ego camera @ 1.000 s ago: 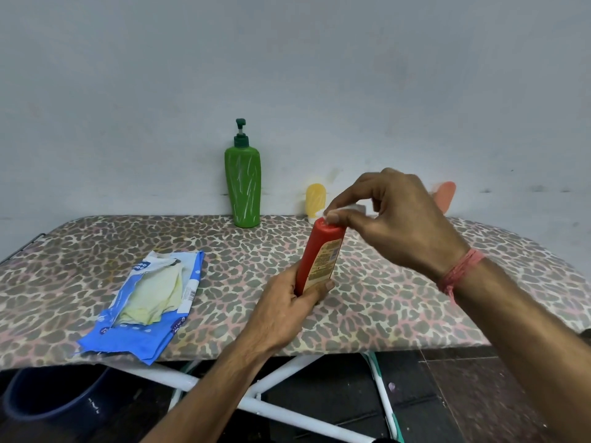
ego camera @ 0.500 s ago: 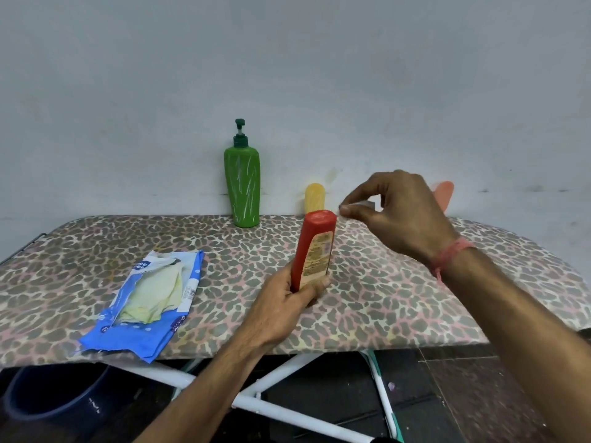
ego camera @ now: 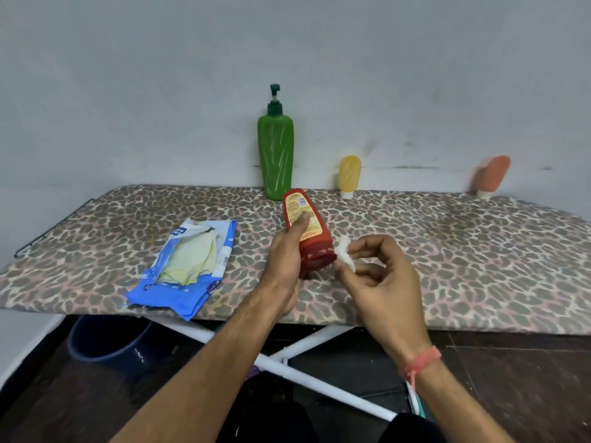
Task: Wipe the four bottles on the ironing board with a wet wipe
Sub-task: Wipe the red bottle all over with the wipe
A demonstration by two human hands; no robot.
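Nearby, wipes packet (ego camera: 188,266); green pump bottle (ego camera: 275,156).

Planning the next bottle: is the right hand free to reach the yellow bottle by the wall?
Probably yes. Nothing stands between the right hand and the yellow bottle, but it pinches the wipe, so gripping would be awkward.

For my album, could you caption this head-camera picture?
Left hand tilts a red bottle while the right hand dabs its end with a wet wipe.
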